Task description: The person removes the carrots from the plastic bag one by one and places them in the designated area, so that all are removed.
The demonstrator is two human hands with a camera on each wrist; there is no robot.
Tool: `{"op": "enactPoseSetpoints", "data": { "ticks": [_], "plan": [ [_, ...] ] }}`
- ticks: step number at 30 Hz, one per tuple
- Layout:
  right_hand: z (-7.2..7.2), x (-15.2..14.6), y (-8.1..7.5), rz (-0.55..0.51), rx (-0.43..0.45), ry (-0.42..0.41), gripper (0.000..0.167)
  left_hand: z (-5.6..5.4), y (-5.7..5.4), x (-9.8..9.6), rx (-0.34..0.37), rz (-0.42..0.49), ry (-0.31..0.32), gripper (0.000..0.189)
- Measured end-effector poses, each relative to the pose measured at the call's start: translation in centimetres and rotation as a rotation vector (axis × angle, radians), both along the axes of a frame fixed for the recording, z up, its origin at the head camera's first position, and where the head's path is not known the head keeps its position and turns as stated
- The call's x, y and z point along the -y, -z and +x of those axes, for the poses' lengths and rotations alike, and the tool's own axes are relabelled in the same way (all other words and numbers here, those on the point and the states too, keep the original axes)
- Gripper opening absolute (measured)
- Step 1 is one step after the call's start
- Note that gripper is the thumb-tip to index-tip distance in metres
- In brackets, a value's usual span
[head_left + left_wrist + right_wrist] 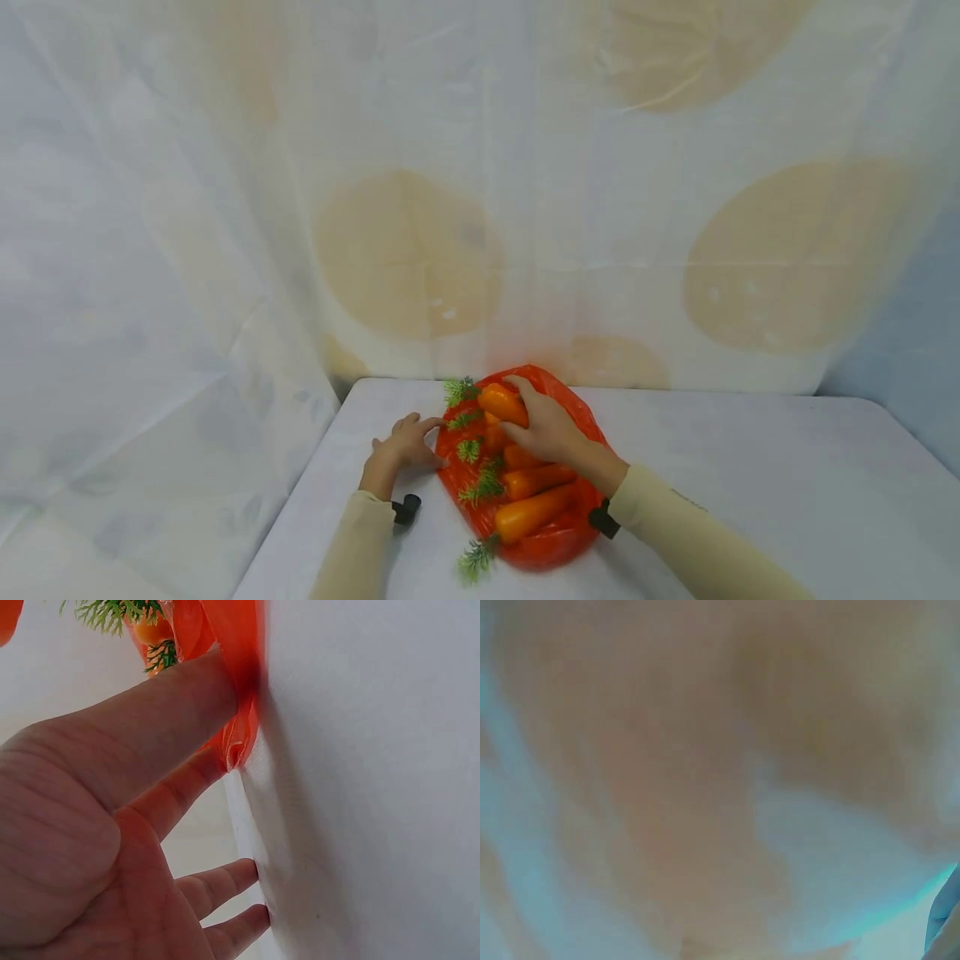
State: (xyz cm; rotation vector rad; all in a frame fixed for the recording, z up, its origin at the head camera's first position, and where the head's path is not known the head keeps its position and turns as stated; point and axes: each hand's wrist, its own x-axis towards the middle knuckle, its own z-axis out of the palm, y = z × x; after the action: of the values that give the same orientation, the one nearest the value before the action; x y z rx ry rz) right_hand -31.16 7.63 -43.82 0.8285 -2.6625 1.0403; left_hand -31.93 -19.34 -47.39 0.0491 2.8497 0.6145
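A red plastic bag (551,550) lies spread on the table, with several orange carrots (534,512) with green leafy tops in a row over it. My right hand (551,425) holds the farthest carrot (504,406) between thumb and fingers, its leafy top pointing left. On the bag's left edge, my left hand (408,443) touches the plastic with thumb and index finger, which stand apart. In the left wrist view, the thumb (172,705) reaches to the red film, and the lower fingers (217,889) rest against the white tabletop.
The white table (750,467) extends to the right of the bag. Behind it hangs a pale curtain (585,208) with large tan round shapes, and more pale sheeting (135,333) hangs on the left. The right wrist view is mostly blurred.
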Motion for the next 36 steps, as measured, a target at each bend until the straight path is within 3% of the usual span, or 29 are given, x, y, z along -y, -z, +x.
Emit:
{"op": "enactPoseSetpoints", "data": {
  "ticks": [7, 13, 20, 36],
  "plan": [
    [-0.1, -0.6, -0.9, -0.035, -0.026, 0.008, 0.072, 0.0, 0.1, 0.0, -0.005, -0.004, -0.005, 0.067],
    [0.0, -1.0, -1.3, -0.100, 0.018, 0.001, 0.073, -0.1, 0.1, -0.1, 0.000, -0.008, 0.002, 0.067],
    [-0.1, -1.6, -1.6, -0.085, -0.043, -0.004, 0.075, -0.1, 0.1, 0.0, 0.006, -0.004, 0.001, 0.067],
    [-1.0, -4.0, -2.4, -0.152, -0.011, -0.040, 0.070, -0.2, 0.3, -0.3, 0.010, -0.005, 0.000, 0.067]
  ]
}}
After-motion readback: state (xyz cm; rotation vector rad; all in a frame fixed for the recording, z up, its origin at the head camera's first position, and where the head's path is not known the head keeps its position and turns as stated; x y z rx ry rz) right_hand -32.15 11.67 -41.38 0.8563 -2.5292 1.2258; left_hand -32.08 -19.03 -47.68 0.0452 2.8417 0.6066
